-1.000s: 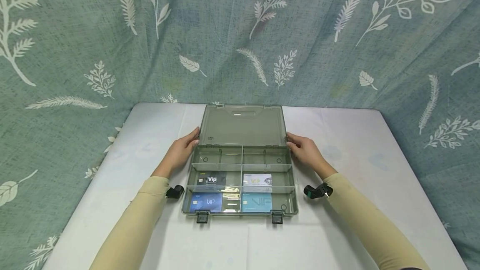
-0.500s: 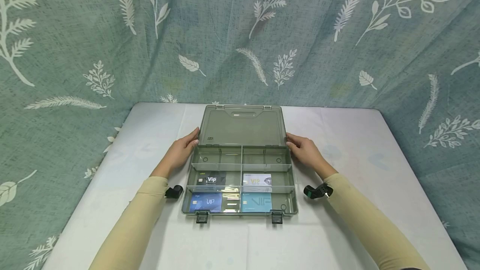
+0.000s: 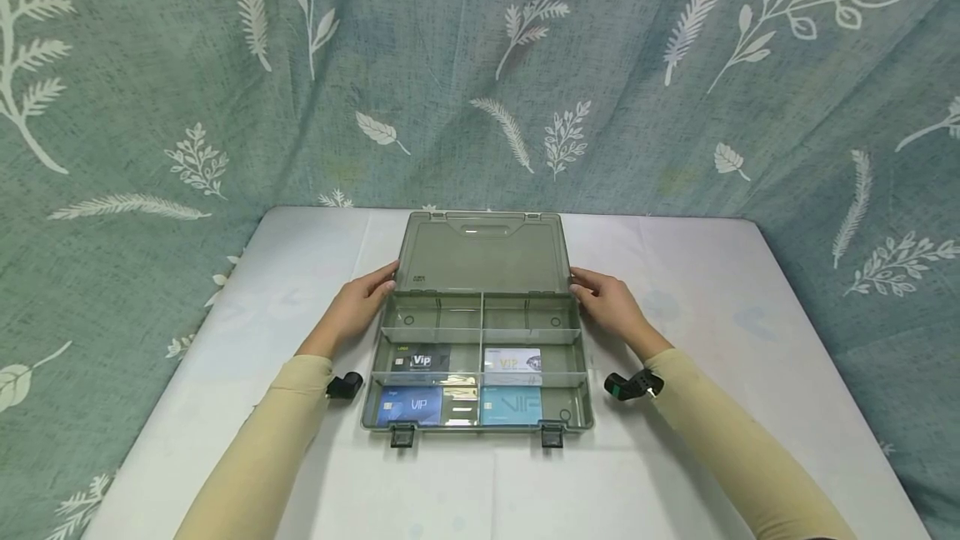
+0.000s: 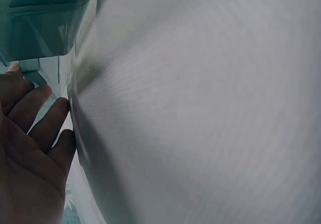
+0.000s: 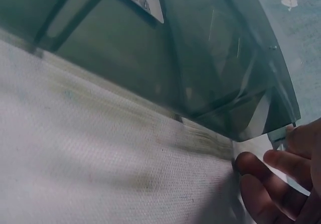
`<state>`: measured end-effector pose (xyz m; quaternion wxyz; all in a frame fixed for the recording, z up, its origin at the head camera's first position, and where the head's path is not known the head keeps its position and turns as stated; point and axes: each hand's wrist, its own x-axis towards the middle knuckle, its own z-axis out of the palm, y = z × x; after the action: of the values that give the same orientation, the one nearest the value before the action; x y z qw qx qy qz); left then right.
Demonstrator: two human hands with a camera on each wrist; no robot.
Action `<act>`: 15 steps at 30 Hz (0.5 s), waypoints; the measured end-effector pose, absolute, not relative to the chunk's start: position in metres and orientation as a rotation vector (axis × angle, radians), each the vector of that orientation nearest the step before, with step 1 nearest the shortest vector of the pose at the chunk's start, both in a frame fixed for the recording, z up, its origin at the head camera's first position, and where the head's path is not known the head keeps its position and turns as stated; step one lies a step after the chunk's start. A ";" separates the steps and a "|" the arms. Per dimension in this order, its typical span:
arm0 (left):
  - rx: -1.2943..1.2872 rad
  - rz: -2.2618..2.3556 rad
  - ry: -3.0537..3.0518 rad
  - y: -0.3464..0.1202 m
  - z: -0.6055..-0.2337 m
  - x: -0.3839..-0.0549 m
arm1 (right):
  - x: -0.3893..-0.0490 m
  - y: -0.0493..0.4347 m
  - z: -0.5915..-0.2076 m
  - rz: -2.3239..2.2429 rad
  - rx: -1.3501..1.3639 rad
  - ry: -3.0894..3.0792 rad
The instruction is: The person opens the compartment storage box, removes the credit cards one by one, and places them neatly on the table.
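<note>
On the white counter (image 3: 480,490), the grey-green compartment box (image 3: 480,429) lies folded open, unchanged from half a second ago, its lid (image 3: 483,255) toward 12 o'clock. The left hand (image 3: 354,312) at 9 and right hand (image 3: 613,307) at 3 also match then; each grip is loose, fingers touching the edges near the hinge. Around the tray's middle, separate compartments hold a blue card (image 3: 405,407) at 8, teal card (image 3: 510,407) at 5, black card (image 3: 431,354) at 9, white card (image 3: 501,357) at 3.
</note>
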<state>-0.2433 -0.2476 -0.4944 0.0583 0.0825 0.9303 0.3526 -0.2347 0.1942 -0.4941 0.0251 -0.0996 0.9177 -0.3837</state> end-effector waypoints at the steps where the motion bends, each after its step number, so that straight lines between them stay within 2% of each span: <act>1: 0.250 1.069 2.820 -0.248 -0.494 -0.243 | -0.234 0.194 -0.493 -1.181 -0.309 2.843; 15: 0.280 1.087 2.820 -0.254 -0.494 -0.231 | -0.227 0.198 -0.487 -1.138 -0.342 2.872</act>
<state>-0.2314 -0.2539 -0.4938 0.0532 0.0921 0.9278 0.3576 -0.2271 0.1979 -0.4868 0.0169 -0.1099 0.9239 -0.3662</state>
